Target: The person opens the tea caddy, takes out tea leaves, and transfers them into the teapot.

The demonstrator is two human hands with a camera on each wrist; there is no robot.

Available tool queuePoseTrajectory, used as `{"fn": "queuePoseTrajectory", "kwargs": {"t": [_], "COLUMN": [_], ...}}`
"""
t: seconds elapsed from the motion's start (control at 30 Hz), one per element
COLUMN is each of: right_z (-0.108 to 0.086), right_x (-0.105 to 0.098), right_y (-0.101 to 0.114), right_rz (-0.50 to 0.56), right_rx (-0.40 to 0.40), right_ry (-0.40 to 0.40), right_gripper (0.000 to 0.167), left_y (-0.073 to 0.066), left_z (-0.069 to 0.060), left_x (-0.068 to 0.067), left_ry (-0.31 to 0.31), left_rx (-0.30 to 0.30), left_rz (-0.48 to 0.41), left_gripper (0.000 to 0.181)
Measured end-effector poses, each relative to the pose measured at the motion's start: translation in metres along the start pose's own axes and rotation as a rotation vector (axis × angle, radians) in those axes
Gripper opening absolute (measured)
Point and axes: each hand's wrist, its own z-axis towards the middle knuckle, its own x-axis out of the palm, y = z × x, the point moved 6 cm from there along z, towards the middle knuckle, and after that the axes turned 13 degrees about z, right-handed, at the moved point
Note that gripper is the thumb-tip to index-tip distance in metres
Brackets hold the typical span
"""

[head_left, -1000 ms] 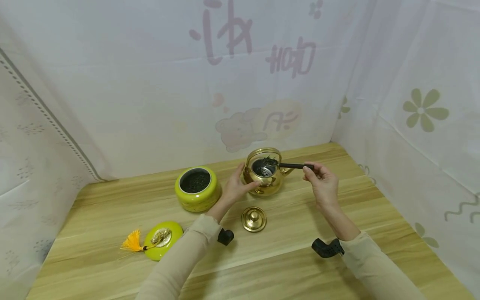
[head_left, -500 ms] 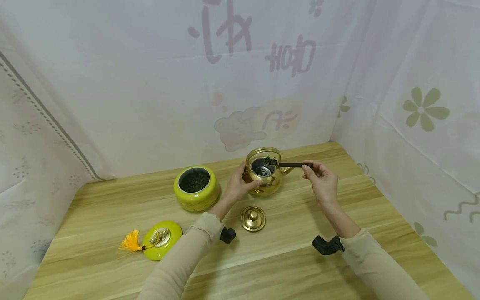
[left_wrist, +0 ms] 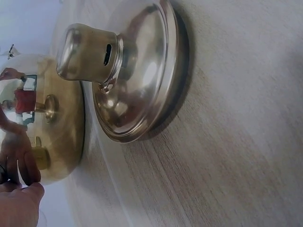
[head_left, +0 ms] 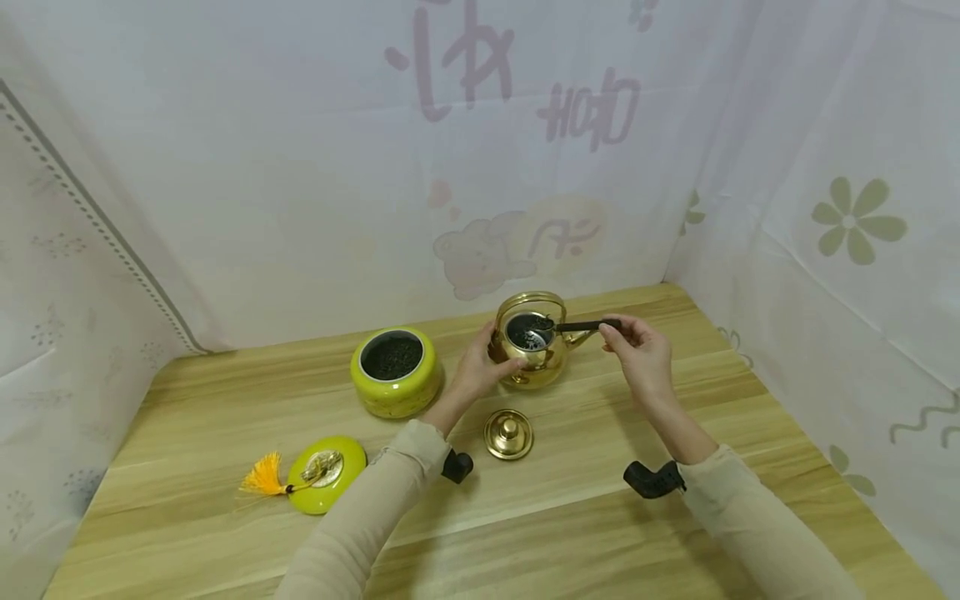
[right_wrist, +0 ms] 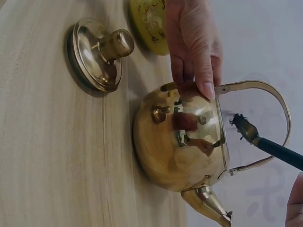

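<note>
My left hand (head_left: pixel 476 367) holds the gold teapot (head_left: pixel 542 372) by its left side, the thumb (right_wrist: pixel 203 71) lying along the front near the rim. The pot stands upright and uncovered, with dark tea leaves on its inner floor. My right hand (head_left: pixel 645 354) pinches the end of a dark-handled tea scoop (head_left: pixel 581 327). In the right wrist view the scoop's head (right_wrist: pixel 244 126) is over the pot's mouth, beneath the arched handle, with leaves clinging to it. The gold teapot lid (head_left: pixel 508 435) lies knob up in front of the pot.
A yellow-green jar (head_left: pixel 397 396) of tea leaves stands open left of the teapot. Its lid (head_left: pixel 318 492), with an orange tassel (head_left: pixel 264 475), lies nearer on the left. Printed cloth (head_left: pixel 300 208) hangs behind the wooden table (head_left: pixel 540 533). The pot's spout (right_wrist: pixel 206 205) points right.
The scoop has tipped slightly and its heap of leaves looks smaller. My right hand has shifted slightly left and up. The left hand keeps its hold on the pot.
</note>
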Motion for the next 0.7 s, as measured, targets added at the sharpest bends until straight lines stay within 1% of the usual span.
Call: {"fn": "queuePoseTrajectory", "kwargs": {"t": [0.1,0.27,0.33,0.4,0.5,0.57,0.63,0.7], "right_z": [0.003,0.007,0.007,0.006,0.009,0.012,0.016,0.017], "right_x": [0.003,0.009,0.013,0.02,0.024,0.024,0.022,0.023], "right_y": [0.002,0.006,0.012,0.021,0.024,0.022,0.016,0.017], "right_rz": [-0.039,-0.102,-0.128,-0.165,-0.217,-0.248,-0.257,-0.262], "right_rx": [-0.007,-0.016,-0.014,-0.03,-0.062,-0.095,-0.11,-0.119], "right_ry": [0.013,0.045,0.049,0.057,0.071,0.085,0.092,0.095], "right_gripper": [0.035,0.034,0.032,0.028,0.025,0.025,0.026,0.025], "left_y": [0.0,0.001,0.002,0.002,0.003,0.002,0.002,0.002], "left_z": [0.001,0.003,0.003,0.003,0.002,0.001,0.0,0.0], "left_x": [0.0,0.001,0.001,0.001,0.001,0.001,0.001,0.001], "left_ry": [0.003,-0.001,-0.002,-0.003,-0.004,-0.006,-0.008,-0.008], "left_rx": [-0.009,-0.001,0.002,-0.002,-0.014,-0.017,-0.019,-0.018], "left_rz": [0.007,0.011,0.012,0.018,0.029,0.037,0.036,0.03], "left_gripper": [0.083,0.083,0.083,0.083,0.084,0.084,0.084,0.083]}}
